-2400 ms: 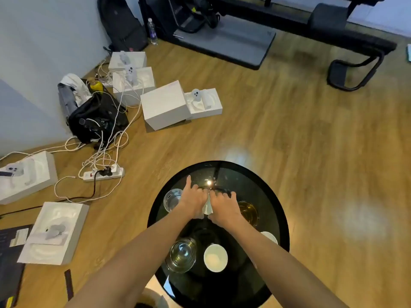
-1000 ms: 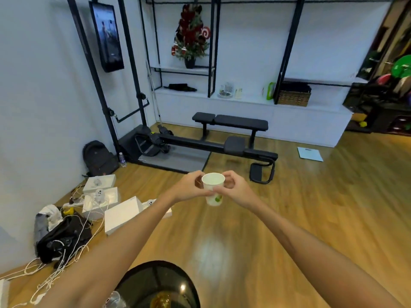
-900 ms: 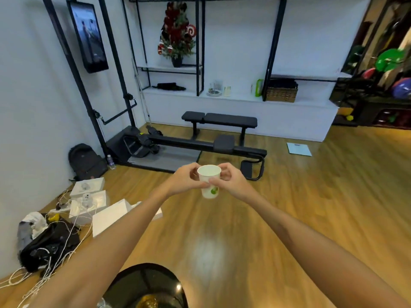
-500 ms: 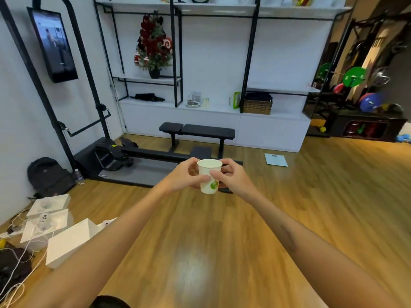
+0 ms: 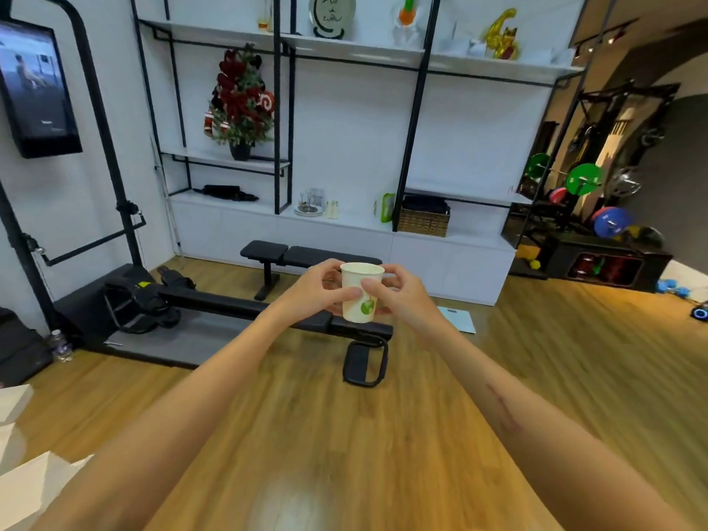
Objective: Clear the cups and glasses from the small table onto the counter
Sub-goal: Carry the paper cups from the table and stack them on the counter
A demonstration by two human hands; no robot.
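Observation:
A white paper cup with a green mark on its side is held upright at chest height, out in front of me. My left hand grips its left side and my right hand grips its right side, thumbs across the front. The white counter runs along the far wall under the black-framed shelves. The small table is out of view.
A black weight bench and a long black exercise machine lie on the wood floor between me and the counter. A wicker basket, a glass tray and a green box stand on the counter. Weight plates fill the right side.
The cup came up off the black table in both hands. My view rose and swung toward the far wall; the table dropped out of sight and the counter grew closer.

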